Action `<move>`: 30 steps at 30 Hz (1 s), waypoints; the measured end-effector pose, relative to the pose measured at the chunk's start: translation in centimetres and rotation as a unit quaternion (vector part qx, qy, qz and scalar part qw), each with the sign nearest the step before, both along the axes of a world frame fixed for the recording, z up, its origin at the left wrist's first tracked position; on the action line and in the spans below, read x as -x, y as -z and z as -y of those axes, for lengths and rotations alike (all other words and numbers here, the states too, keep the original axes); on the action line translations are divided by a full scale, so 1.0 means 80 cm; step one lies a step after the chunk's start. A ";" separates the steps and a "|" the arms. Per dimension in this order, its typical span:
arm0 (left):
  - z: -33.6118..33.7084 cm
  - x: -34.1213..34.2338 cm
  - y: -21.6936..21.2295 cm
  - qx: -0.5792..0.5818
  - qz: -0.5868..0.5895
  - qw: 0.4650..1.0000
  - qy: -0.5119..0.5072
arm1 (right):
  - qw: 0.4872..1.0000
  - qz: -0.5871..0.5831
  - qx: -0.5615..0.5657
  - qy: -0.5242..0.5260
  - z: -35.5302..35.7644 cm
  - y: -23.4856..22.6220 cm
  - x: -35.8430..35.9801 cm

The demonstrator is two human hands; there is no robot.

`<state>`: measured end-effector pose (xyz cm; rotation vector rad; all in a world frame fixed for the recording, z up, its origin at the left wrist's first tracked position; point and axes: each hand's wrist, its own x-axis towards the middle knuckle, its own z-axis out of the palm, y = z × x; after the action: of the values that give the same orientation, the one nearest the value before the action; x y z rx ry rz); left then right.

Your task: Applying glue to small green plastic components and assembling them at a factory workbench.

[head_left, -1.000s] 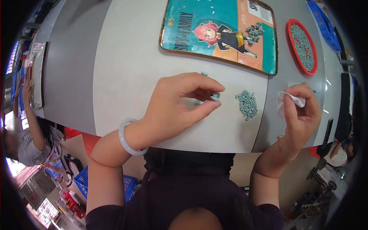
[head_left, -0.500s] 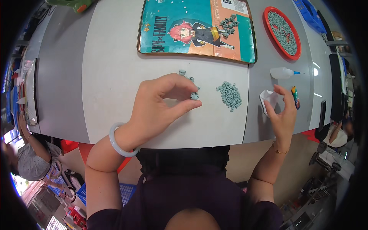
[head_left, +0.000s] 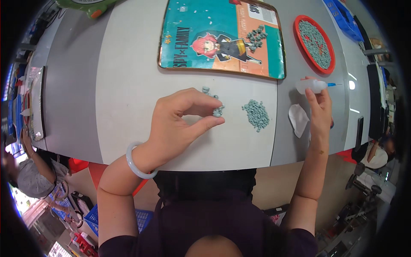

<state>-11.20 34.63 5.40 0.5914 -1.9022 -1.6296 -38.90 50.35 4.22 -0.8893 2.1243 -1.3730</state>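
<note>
Fingertips of my left hand (head_left: 180, 122) pinch a small grey part (head_left: 217, 112) just left of the grey pile (head_left: 256, 114) on the counter (head_left: 128, 85) — my right hand (head_left: 319, 113), right of that pile, grips a small squeeze bottle (head_left: 311, 86).

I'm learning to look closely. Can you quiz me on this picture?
1. True or false: the left hand pinches a small grey part.
2. What does the right hand touch? A) squeeze bottle B) round red tray C) white cloth
3. Fill in: the pile of grey parts lies between the two ____.

Key: 1 true; 2 A; 3 hands.
</note>
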 end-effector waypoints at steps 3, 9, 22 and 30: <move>0.005 -0.004 0.002 0.012 -0.035 0.999 -0.016 | 0.992 0.069 0.096 -0.046 0.028 -0.033 -0.061; 0.014 -0.006 0.006 -0.021 -0.053 0.997 -0.061 | 0.979 -0.002 0.070 -0.190 0.060 -0.043 -0.118; 0.019 -0.002 0.005 0.012 0.009 0.998 -0.066 | 0.889 -0.427 0.083 -0.140 0.066 -0.027 -0.129; 0.019 -0.003 0.007 0.052 0.017 0.997 -0.060 | 0.846 -0.514 0.044 -0.132 0.059 -0.036 -0.137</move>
<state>-11.00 33.12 4.86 0.6798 -1.9237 -1.4453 -27.94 45.64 7.09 -2.2376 2.4606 -0.9052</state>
